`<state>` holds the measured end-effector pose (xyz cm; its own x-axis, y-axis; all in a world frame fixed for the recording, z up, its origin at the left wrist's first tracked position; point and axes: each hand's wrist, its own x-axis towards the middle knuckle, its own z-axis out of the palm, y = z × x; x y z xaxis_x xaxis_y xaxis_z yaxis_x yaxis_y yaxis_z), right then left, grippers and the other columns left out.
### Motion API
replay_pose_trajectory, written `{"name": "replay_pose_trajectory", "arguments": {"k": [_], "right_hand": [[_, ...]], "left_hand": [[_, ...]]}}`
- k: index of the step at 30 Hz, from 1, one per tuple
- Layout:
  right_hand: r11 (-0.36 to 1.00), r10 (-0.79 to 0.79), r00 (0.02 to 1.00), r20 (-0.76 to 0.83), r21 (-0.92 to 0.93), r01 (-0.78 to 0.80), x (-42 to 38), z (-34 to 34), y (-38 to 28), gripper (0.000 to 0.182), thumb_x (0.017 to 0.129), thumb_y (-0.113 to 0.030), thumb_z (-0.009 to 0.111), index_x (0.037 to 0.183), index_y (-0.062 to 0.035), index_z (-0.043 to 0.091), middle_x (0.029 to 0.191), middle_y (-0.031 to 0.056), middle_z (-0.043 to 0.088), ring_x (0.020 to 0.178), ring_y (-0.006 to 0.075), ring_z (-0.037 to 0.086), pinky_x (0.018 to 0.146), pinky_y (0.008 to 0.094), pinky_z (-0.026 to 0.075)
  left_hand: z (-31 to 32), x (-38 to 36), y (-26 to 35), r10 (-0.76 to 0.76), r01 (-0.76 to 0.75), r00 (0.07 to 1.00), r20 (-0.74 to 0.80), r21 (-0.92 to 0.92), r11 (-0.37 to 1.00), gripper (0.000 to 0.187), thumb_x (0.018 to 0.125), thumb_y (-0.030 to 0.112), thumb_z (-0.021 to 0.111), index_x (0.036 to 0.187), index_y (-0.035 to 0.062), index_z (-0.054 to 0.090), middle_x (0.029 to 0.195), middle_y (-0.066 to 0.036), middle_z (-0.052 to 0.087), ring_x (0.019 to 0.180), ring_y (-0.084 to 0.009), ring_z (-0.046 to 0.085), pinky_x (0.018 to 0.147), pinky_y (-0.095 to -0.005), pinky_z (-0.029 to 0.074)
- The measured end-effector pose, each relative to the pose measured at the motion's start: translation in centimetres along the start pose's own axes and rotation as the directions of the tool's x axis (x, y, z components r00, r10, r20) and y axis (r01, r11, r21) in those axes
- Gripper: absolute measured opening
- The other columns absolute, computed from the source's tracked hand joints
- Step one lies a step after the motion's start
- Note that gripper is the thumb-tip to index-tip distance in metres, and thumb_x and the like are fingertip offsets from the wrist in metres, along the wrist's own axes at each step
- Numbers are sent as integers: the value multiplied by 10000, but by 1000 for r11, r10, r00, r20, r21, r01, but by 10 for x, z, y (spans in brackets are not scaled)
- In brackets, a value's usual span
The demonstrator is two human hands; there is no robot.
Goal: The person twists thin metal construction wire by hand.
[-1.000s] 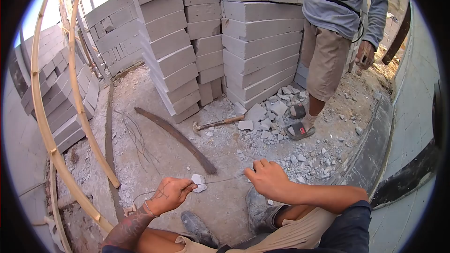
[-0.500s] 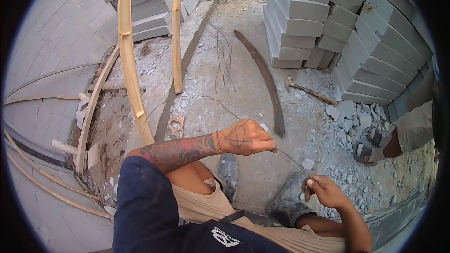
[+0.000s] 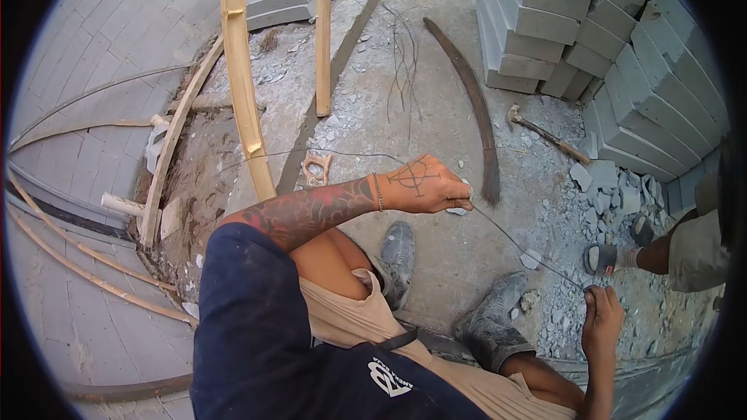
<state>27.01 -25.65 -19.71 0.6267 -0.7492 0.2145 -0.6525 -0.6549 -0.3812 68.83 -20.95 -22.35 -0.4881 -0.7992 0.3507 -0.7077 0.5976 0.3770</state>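
A thin metal wire (image 3: 513, 241) runs between my two hands, slightly bowed. My left hand (image 3: 428, 185), closed in a fist, grips it in front of me; the far end trails off to the left past a bamboo strip. At the lower right, my right hand (image 3: 603, 315) pinches the wire near its other end. Beyond my left hand lies a long, curved, dark brown bundle (image 3: 471, 101) of what look like thin strands. Several loose wires (image 3: 401, 62) lie on the concrete farther off. Near my left forearm is a wooden handle (image 3: 315, 169), like a handsaw's.
Grey block stacks (image 3: 537, 23) stand at the back right. A hammer (image 3: 548, 134) lies by the rubble (image 3: 607, 198), close to another person's sandalled foot (image 3: 601, 259). Bamboo strips (image 3: 243, 70) lean on the left, beside a block wall (image 3: 132, 47) and a white pipe (image 3: 123, 204).
My right hand has moved right, away from my left, so more wire stretches between them. My left hand stays closed on the wire. The whole view has shifted slightly.
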Motion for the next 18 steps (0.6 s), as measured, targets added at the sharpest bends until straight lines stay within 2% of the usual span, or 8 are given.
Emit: {"name": "replay_pose_trajectory", "arguments": {"k": [1, 4, 7, 9, 10, 12, 16, 18], "right_hand": [[1000, 12, 1000, 2, -2, -12, -4, 0, 0, 127, 924, -110, 541, 910, 13, 568, 766, 180, 530, 617, 376, 528, 561, 434, 400], [946, 50, 994, 102, -324, -14, -16, 6, 0, 150, 850, -115, 631, 969, -24, 635, 774, 166, 558, 626, 346, 568, 546, 444, 432], [986, -79, 867, 492, -87, 139, -37, 8, -22, 141, 785, -185, 694, 740, -56, 661, 625, 141, 560, 600, 339, 590, 544, 440, 446], [962, -223, 864, 451, 246, 120, -41, -8, -33, 233, 821, -228, 657, 673, -52, 625, 565, 118, 527, 549, 322, 554, 515, 416, 417], [965, -207, 868, 451, 241, 105, -41, -23, -34, 233, 821, -228, 657, 673, -52, 625, 565, 118, 527, 549, 322, 554, 515, 416, 417], [876, -167, 926, 338, 482, -18, -35, -55, -34, 341, 883, -277, 580, 631, -48, 583, 513, 87, 473, 500, 291, 490, 511, 371, 379], [915, -2, 982, 188, 397, -74, -53, -86, -35, 335, 889, -248, 580, 639, -24, 582, 562, 86, 516, 496, 243, 483, 505, 338, 364], [969, 161, 977, -142, 210, -129, -71, -97, -20, 364, 910, -286, 563, 673, -10, 581, 613, 69, 516, 529, 173, 440, 530, 312, 346]], "left_hand": [[2, 0, 1, 6, -6, 1000, 5, -9, 1000, 155, 849, 210, 672, 830, 65, 620, 670, -96, 618, 564, -291, 594, 510, -367, 454], [7, 3, 8, -19, 20, 1000, 18, -68, 997, 169, 839, 208, 683, 804, 60, 610, 662, -95, 616, 553, -284, 590, 506, -365, 454], [-2, 4, 17, 40, -40, 999, 2, -48, 998, 183, 831, 204, 694, 780, 56, 599, 651, -92, 610, 548, -273, 589, 498, -360, 452], [-2, -3, 17, 39, -40, 998, -46, -20, 999, 188, 831, 190, 694, 763, 54, 585, 635, -91, 591, 543, -267, 583, 487, -358, 442], [2, -12, 14, 14, -15, 999, -42, -42, 999, 179, 839, 176, 687, 762, 52, 584, 624, -90, 573, 541, -269, 579, 480, -361, 433], [1, -16, 37, 2, -7, 999, -48, -97, 995, 173, 844, 171, 682, 770, 49, 584, 629, -97, 573, 555, -275, 584, 488, -360, 434], [-1, -22, 75, -114, 119, 993, 38, -177, 977, 165, 877, 169, 646, 806, 35, 582, 658, -123, 578, 614, -309, 598, 533, -373, 446], [-8, -38, 75, -182, 207, 975, 125, -227, 952, 171, 892, 173, 626, 816, 28, 578, 672, -132, 579, 629, -324, 595, 552, -382, 449]]}}
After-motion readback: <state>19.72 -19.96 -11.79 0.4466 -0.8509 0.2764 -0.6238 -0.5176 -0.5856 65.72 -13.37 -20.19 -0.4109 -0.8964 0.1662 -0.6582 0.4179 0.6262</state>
